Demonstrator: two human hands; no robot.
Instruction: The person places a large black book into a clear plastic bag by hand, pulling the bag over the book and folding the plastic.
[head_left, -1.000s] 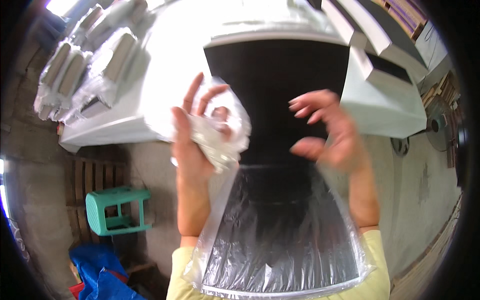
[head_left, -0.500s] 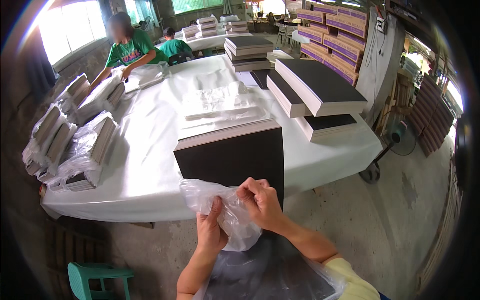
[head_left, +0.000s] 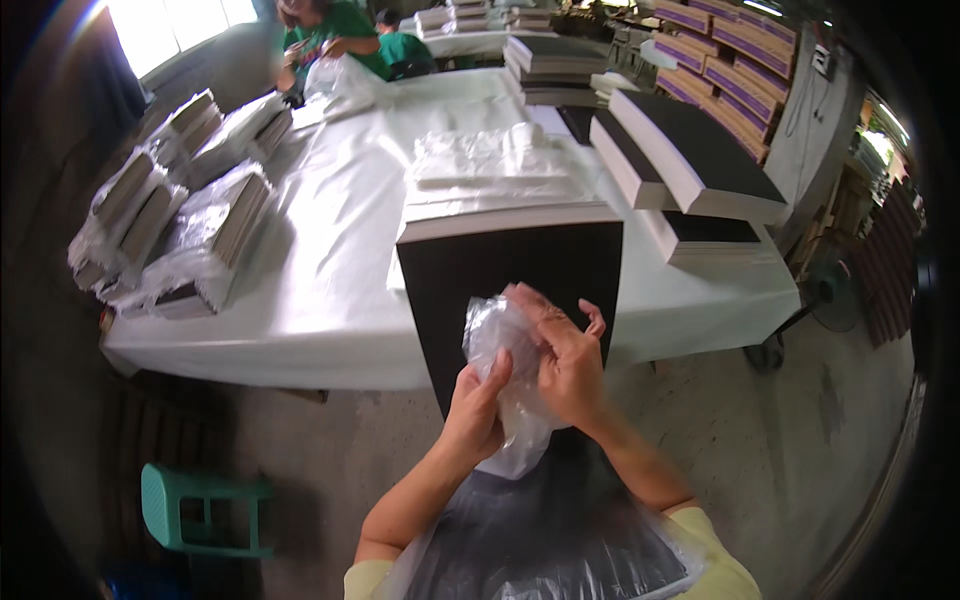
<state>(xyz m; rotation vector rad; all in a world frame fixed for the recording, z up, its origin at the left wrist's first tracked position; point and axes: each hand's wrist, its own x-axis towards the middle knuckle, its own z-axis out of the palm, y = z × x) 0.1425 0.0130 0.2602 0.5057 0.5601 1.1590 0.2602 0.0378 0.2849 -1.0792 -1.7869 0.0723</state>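
Observation:
Ahead of my body, my left hand (head_left: 475, 412) is closed on a crumpled clear plastic bag (head_left: 515, 440), thumb pressed against its front. My right hand (head_left: 570, 365) lies against the bag's right side, fingers stretched out and slightly blurred, the little finger lifted apart; its thumb is hidden. Behind the hands, a thick stack of black-faced boards (head_left: 510, 250) leans at the table's near edge, pale edges upward. White plastic bags (head_left: 480, 160) lie flat just beyond it. Clear plastic over a dark surface (head_left: 550, 530) covers my lap.
Plastic-wrapped board stacks (head_left: 205, 235) fill the left of the white-covered table (head_left: 330, 210). Unwrapped black-topped stacks (head_left: 700, 150) stand on the right. A person in green (head_left: 350, 40) handles plastic at the far left. A green stool (head_left: 205, 505) and a fan (head_left: 830, 295) stand on the floor.
My hands and the plastic bag have risen in front of the black boards. The right hand's pinch has loosened into stretched fingers. The view has tilted down and turned left.

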